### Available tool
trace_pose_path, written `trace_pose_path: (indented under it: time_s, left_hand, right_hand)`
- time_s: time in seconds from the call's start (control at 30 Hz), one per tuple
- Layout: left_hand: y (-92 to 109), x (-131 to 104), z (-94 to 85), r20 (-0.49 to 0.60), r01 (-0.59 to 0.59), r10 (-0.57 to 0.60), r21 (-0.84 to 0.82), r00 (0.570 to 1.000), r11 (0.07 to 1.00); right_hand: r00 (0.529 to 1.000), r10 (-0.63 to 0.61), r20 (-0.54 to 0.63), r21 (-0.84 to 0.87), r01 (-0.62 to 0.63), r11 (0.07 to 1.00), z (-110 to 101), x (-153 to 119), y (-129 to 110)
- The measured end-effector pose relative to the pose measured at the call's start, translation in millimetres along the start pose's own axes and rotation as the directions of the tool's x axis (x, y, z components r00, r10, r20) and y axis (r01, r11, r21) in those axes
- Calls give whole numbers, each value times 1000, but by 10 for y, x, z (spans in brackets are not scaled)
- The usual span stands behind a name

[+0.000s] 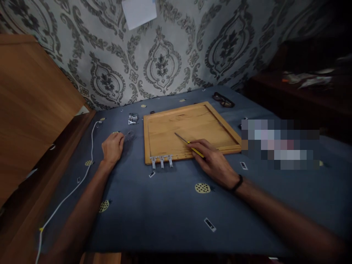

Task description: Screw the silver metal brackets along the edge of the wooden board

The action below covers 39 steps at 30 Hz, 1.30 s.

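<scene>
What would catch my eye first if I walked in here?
Probably the framed wooden panel in the middle of the blue cloth, with three metal fittings along its near edge. Over it, the right hand holds a yellow-handled tool. Behind rises a boldly patterned wall.

The framed panel (189, 120) is smooth wood with a low sheen. The three clips (162, 162) appear metallic. The blue cover (170, 209) is matt cloth.

Right-hand fingers (199, 146) hold a yellow-handled tool (197, 151) over a wooden panel (189, 123).
</scene>
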<state>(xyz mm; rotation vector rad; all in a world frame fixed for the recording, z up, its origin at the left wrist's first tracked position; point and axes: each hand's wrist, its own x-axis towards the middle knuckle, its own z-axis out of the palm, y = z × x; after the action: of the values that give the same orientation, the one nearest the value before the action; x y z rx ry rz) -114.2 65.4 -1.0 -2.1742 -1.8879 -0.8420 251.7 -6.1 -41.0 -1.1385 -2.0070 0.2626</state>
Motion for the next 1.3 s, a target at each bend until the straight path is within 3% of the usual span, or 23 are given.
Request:
trace_pose_path:
  time_s: [0.13,0.37,0.6,0.8,0.9,1.03,1.17,1.3]
  left_hand:
    - [-52,32,4,-78,106,-128,-242,989,964]
    - [87,25,55,43,202,-221,-601,974,773]
    - [400,-54,-11,152,235,-181,-700,972,674]
    - [691,-145,-118,215,241,-121,-715,969,657]
    - [865,-191,-191,253,243,-81,-713,964,658]
    - [1105,-236,-272,323,208,42,-698,945,685]
    - [1300,-278,-291,404,171,177,-688,897,705]
    - [1386,-295,-256,425,105,276,-683,862,723]
  right_hand:
    - [999,47,0,-1,-47,999,-72,47,41]
    - [995,97,28,-58,-95,994,-169,248,270]
    - [993,61,102,-131,-48,990,-59,456,499]
    - [998,40,54,-120,-34,992,-21,553,588]
    - [1000,17,-5,-61,-18,998,-79,516,483]
    - [997,-58,-44,74,61,995,-172,339,113]
    - [987,-159,15,224,152,963,-162,122,-281]
    - [984,-170,55,315,144,938,-106,24,-412]
